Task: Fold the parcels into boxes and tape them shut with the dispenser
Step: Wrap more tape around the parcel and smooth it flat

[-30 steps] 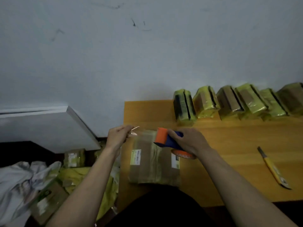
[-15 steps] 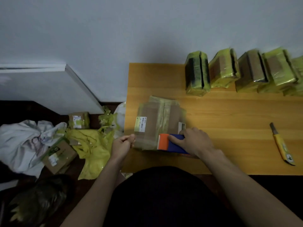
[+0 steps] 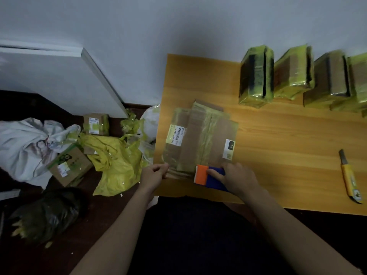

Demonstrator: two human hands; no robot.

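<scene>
Parcel (image 3: 200,139) lies flat at the table's (image 3: 278,139) near-left corner, its left side about flush with the table's left edge, its near end close to the front edge; bare wood runs right of it to a yellow utility knife (image 3: 348,178); wrapped bundles (image 3: 256,76) line the far edge against the wall; left hand (image 3: 154,176) at the near-left corner, fingers curled, pinching what looks like clear tape, hard to make out; right hand (image 3: 238,178) grips the blue-orange tape dispenser (image 3: 208,176), toothed orange end touching the parcel's near edge.
</scene>
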